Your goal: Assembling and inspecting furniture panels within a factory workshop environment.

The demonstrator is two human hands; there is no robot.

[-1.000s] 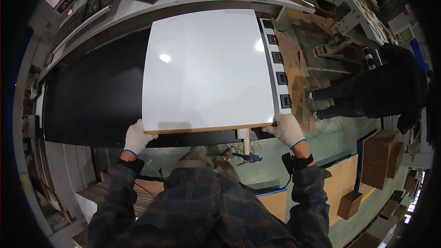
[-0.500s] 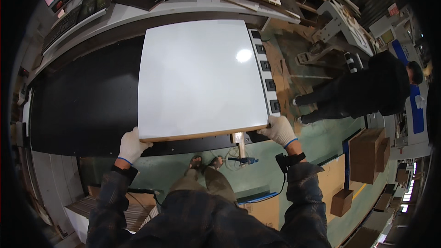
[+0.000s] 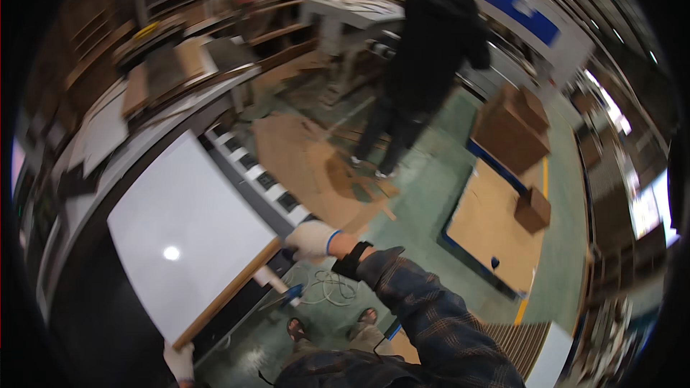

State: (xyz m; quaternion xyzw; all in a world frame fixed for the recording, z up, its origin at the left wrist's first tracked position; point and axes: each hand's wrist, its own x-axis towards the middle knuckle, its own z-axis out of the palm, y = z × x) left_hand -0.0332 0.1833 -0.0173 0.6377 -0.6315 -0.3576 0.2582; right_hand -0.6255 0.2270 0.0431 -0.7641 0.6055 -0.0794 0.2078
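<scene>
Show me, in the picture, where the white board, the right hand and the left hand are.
white board (image 3: 180,233): head view, middle of its glossy top face.
right hand (image 3: 311,238): head view, back of the white glove at the board's corner.
left hand (image 3: 179,361): head view, gloved fingers at the board's near corner.

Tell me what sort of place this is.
Most likely a woodworking or panel-cutting workshop. Gloved hands, left hand and right hand, grip a large white board on a long dark machine bed, with stacked boards and cardboard sheets around.
</scene>
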